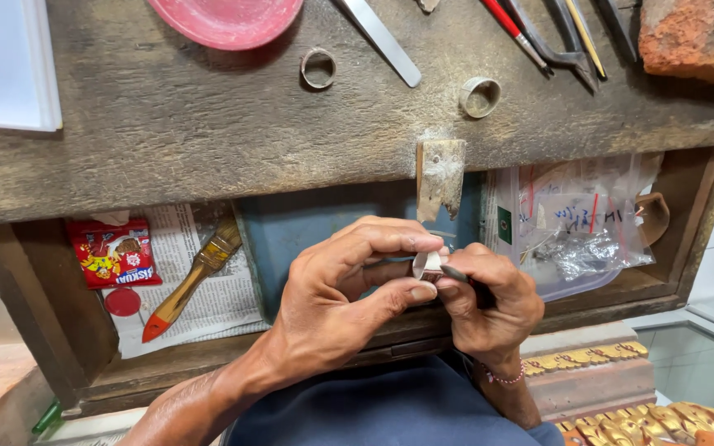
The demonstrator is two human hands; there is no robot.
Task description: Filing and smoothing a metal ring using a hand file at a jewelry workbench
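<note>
My left hand [345, 285] pinches a small pale metal piece, like a ring [429, 264], between thumb and fingers. My right hand [489, 301] is closed around a thin dark tool [454, 273] whose tip touches that piece. Both hands meet just under the wooden bench peg [440, 176] that sticks out from the front edge of the worn wooden bench [167, 140]. Much of the piece and the tool is hidden by my fingers.
An open drawer [671, 281] below holds newspaper, a paintbrush [196, 277], a red snack packet [115, 252], a red disc [122, 301] and plastic bags [584, 227]. On the bench lie a red dish [225, 18], two metal rings [317, 68] [479, 97], tweezers [382, 40], pliers [559, 37], a brick [696, 37].
</note>
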